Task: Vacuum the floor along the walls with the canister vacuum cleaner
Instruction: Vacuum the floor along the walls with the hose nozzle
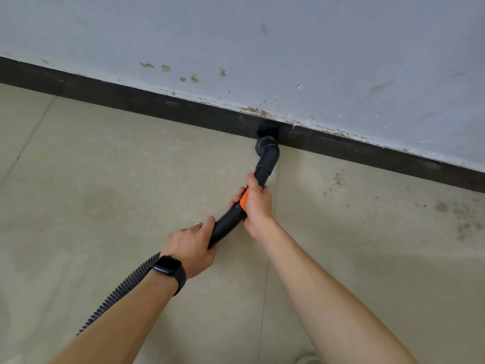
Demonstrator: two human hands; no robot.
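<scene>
- Right hand (256, 203): fingers and thumb wrapped round the black tube (228, 224) at its orange collar (244, 200). Full grip, nothing loose.
- Left hand (190, 245): at 7 o'clock from the right hand, curled round the tube's lower end, index finger laid along it.
- Ribbed hose (118, 292) leaves the left hand toward 7 o'clock, passing under the wrist.
- From the right hand the tube rises toward 12 o'clock to an elbow, then a brush nozzle (267, 131). Nozzle touches the dark skirting (131, 98), where floor meets wall.
- Floor (105, 166): beige tiles, thin joints; dark specks toward 3 o'clock.
- Wall (262, 35): pale grey, brown stains, paint flaking along the skirting's top edge.
- Count: two hands, one tube, one collar, one hose, one nozzle, one black watch (168, 266), one ring (198, 224), both worn on the left.
</scene>
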